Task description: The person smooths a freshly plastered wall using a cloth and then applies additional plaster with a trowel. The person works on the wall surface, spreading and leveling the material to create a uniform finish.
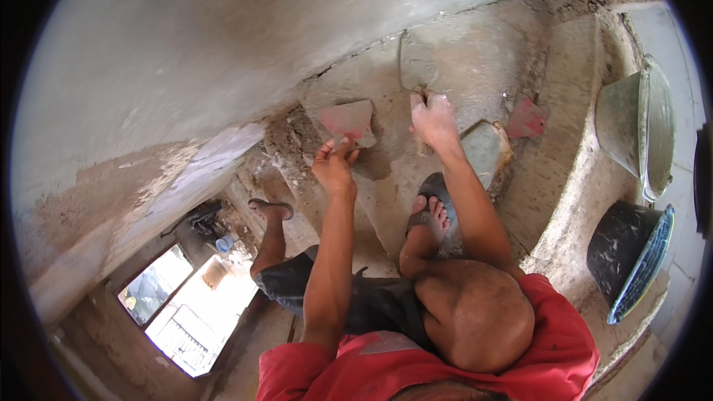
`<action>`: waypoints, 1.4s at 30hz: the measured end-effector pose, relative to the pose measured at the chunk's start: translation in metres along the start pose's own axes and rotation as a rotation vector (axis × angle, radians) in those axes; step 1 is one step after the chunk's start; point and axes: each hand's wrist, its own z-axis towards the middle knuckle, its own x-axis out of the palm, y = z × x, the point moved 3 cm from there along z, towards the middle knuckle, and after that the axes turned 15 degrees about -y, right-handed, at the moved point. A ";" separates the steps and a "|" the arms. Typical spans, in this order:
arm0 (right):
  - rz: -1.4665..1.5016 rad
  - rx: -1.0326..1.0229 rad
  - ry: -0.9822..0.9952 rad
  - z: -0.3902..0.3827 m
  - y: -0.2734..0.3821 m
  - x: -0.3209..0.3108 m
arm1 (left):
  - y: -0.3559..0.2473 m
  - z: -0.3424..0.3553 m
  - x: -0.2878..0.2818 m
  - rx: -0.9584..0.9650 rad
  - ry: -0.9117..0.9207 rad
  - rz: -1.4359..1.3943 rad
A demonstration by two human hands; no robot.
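My left hand (334,168) pinches the lower edge of a thin flat plate (347,119), grey with red patches, close to the foot of the wall. To its right, my right hand (434,120), dusted pale, is closed round the handle of a trowel. The trowel's grey, mortar-smeared blade (419,63) points away from me, low over the step beside the wall. Most of the handle is hidden by my fingers. A pale slab with a broken edge (484,150) lies right of my right wrist, with a red flat scrap (527,119) beyond it.
The plastered wall (208,44) rises along the far left. Rough concrete steps (549,171) lie under my sandalled feet. At the right stand a grey-green bucket (624,119) and a black bucket (625,252), both tilted in view. A bright opening (200,312) is at lower left.
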 end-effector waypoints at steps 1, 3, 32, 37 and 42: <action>0.049 0.025 0.054 -0.002 0.000 0.002 | 0.000 0.000 0.001 -0.004 0.008 0.005; 0.142 0.056 0.089 -0.007 0.000 0.004 | 0.001 -0.001 0.002 -0.008 0.009 0.009; 0.655 0.370 0.226 -0.021 -0.032 0.033 | 0.004 0.007 -0.003 -0.017 -0.035 0.007; 0.637 0.349 0.165 -0.012 -0.033 0.027 | 0.003 0.006 -0.005 -0.014 -0.017 0.022; 0.562 0.374 0.252 -0.016 -0.045 0.026 | -0.001 0.005 -0.008 -0.021 -0.008 -0.007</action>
